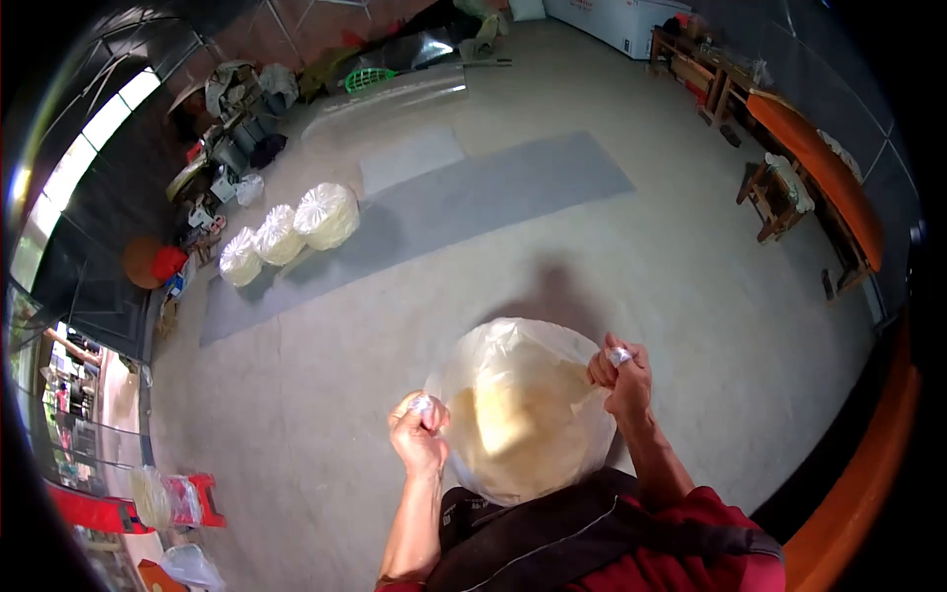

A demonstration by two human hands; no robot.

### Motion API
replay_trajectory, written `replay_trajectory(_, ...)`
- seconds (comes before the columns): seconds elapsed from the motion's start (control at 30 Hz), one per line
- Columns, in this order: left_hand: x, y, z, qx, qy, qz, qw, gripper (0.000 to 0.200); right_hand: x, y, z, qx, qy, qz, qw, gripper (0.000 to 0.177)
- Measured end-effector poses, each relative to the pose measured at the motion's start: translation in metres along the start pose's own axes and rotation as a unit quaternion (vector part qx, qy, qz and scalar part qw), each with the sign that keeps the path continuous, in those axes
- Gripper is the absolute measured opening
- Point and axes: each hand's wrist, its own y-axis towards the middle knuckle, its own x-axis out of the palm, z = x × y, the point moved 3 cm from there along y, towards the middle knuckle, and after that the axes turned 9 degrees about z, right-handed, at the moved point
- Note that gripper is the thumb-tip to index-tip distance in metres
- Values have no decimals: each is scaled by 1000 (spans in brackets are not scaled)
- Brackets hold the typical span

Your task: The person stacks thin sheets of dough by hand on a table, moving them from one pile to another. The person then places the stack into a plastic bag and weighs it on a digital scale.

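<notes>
A large, clear plastic bag (523, 414) hangs in front of my body, with pale yellowish contents showing through it. My left hand (419, 431) is closed round a bunched piece of the bag at its left side. At the right side, my right hand (623, 375) grips another gathered piece, its fingers wrapped tight. The bag spreads between my two fists. What exactly lies inside it cannot be made out.
Three filled plastic bags (279, 235) stand in a row on a grey mat (493, 192) at the upper left. Wooden benches (774, 197) and an orange-topped table (824, 178) line the right. Clutter (232, 138) lies along the left wall, and a white chest (612, 22) stands at the back.
</notes>
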Motion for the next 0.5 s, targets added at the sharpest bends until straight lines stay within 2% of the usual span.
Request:
replay_trajectory(0.17,11,9,6,-9,26,-20,999,29,13,17,-7,-14,-9,1,1000,35)
replay_trajectory(0.27,-3,28,-14,-12,6,-18,1000,32,0,38,33,16,-71,55,996,34)
replay_trajectory(0.3,-5,31,-20,-3,-1,-27,1000,33,-2,39,38,46,-51,33,997,33)
replay_trajectory(0.37,-8,29,-28,7,16,-50,999,35,-6,40,41,14,-91,20,996,39)
replay_trajectory(0.47,-10,25,-35,55,67,-31,996,34,-14,35,41,-10,-171,16,985,42)
replay_trajectory(0.5,-25,26,-39,41,43,-77,995,32,-16,34,41,-14,-199,19,980,42)
